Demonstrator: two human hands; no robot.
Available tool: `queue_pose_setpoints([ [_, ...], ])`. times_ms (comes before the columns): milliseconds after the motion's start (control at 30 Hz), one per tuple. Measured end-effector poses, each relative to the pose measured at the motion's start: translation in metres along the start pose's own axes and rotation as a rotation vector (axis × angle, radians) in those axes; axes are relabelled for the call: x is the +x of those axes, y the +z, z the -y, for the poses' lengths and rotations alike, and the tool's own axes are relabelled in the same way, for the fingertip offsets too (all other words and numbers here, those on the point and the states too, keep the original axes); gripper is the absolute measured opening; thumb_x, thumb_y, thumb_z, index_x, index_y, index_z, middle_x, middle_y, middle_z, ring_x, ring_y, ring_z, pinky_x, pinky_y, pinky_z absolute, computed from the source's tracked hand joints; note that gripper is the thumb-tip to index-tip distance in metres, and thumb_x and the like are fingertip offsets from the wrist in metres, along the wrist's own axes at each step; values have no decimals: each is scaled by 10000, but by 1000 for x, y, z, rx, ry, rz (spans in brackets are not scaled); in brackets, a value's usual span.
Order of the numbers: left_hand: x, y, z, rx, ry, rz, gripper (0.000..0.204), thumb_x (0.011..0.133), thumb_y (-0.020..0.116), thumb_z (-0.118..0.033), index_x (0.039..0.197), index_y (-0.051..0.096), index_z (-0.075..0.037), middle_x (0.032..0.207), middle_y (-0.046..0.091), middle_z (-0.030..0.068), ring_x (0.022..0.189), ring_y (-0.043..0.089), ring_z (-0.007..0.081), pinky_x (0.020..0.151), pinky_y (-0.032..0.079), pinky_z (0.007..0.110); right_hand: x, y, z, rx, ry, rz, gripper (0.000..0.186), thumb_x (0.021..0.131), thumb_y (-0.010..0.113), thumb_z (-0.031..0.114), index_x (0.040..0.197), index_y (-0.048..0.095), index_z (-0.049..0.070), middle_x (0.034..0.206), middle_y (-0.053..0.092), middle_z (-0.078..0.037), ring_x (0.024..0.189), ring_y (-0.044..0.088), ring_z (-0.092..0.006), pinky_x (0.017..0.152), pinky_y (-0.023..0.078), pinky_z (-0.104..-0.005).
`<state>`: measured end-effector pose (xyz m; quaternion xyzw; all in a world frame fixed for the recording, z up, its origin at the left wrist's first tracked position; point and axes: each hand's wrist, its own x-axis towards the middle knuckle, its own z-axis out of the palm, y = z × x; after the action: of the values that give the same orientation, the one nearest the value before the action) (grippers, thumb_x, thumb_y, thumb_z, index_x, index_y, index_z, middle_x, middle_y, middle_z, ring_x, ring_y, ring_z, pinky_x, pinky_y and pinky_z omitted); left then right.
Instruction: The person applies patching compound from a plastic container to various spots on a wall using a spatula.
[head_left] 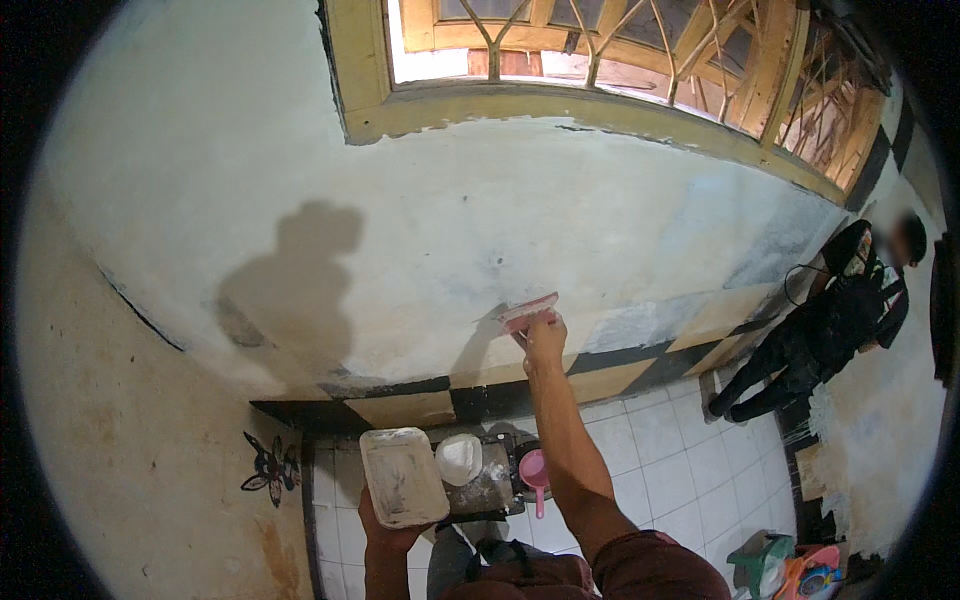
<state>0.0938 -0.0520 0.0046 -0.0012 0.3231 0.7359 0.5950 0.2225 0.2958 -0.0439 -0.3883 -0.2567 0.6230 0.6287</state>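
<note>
My right hand (545, 345), arm stretched forward, grips a wide reddish putty scraper (528, 313). Its blade lies against, or very close to, the pale wall (480, 220) below the window; exact contact is hard to tell. White smears show on the scraper. In my left hand (392, 530) is a shallow rectangular tray (405, 480) with whitish residue inside, held near my body by its lower left edge. The fingers beneath the tray are hidden. Beside it, a container of white material (459, 459) rests on a dark, splattered stand (492, 488), near a pink dipper (534, 470).
Above the wall runs a yellow window frame (560, 108) with metal bars. A checkered band (490, 400) borders the white tiled floor (640, 440). Another person in dark clothes (820, 320) stands at the right. Green (762, 562) and red-orange items (810, 572) lie at lower right.
</note>
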Motion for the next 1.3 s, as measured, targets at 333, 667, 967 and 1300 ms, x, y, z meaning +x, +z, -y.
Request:
queue_pose_setpoints([
  [333, 6, -27, 3, -20, -22, -1, 951, 498, 935, -169, 1303, 440, -66, 1175, 596, 107, 1044, 615, 230, 859, 558, 431, -9, -41, -56, 34, 245, 11, 102, 812, 502, 16, 911, 525, 31, 844, 588, -94, 741, 616, -228, 687, 550, -392],
  [667, 7, -38, 12, 212, 151, -9, 594, 777, 537, -350, 1301, 480, -77, 1184, 599, 138, 1025, 620, 332, 809, 533, 531, 0, -5, -3, 228, 233, 8, 97, 798, 553, 37, 895, 552, 36, 860, 573, -101, 823, 599, -245, 725, 560, -387],
  [967, -5, -14, -4, -35, -1, -41, 897, 486, 943, -264, 1235, 499, -50, 1114, 635, 108, 981, 641, 211, 831, 560, 380, -46, -63, -53, -65, 76, -116, 199, 811, 563, -7, 1001, 508, 10, 796, 625, -124, 677, 654, -241, 547, 539, -357],
  [1300, -8, -28, -33, -27, -9, -46, 923, 493, 937, -267, 1261, 475, -45, 1163, 611, 123, 1032, 630, 247, 819, 566, 414, -48, -32, -99, -156, -45, -29, 110, 811, 606, 43, 870, 523, 1, 724, 604, -98, 615, 613, -177, 549, 515, -304],
])
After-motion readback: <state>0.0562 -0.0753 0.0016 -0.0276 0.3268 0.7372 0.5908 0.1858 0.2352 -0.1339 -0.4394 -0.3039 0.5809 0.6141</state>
